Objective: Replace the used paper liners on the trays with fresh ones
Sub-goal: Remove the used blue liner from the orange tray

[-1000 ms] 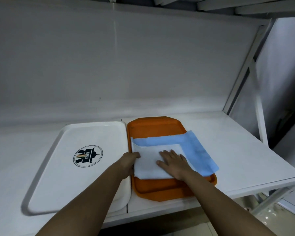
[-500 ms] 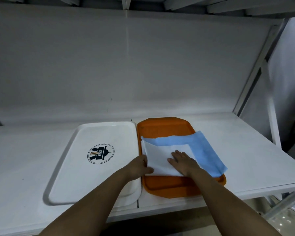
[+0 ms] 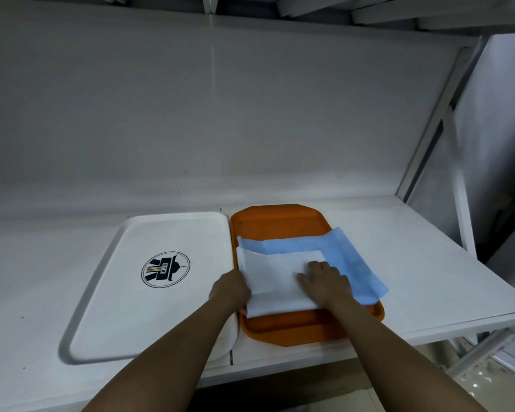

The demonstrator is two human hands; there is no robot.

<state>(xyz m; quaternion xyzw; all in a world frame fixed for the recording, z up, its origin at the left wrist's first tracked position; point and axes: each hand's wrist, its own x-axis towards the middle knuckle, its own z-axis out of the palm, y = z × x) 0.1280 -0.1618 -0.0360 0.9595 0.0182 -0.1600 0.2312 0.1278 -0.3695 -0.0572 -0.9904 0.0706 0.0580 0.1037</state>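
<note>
On the orange tray [image 3: 277,221] lies a white liner [image 3: 275,281] over a blue liner [image 3: 348,260], whose edge overhangs the tray's right rim. The left hand [image 3: 229,288] pinches the white liner's left edge; the right hand [image 3: 324,281] presses it, fingers flat. Left of the orange tray, touching it, sits a white tray [image 3: 125,292]; bare desk [image 3: 428,263] spreads right.

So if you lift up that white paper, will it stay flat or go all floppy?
Probably floppy: the white paper looks thin and already shows creases where the left hand grips its edge. It likely weighs very little and could slide on the blue sheet, perhaps why the right hand presses it flat.
</note>
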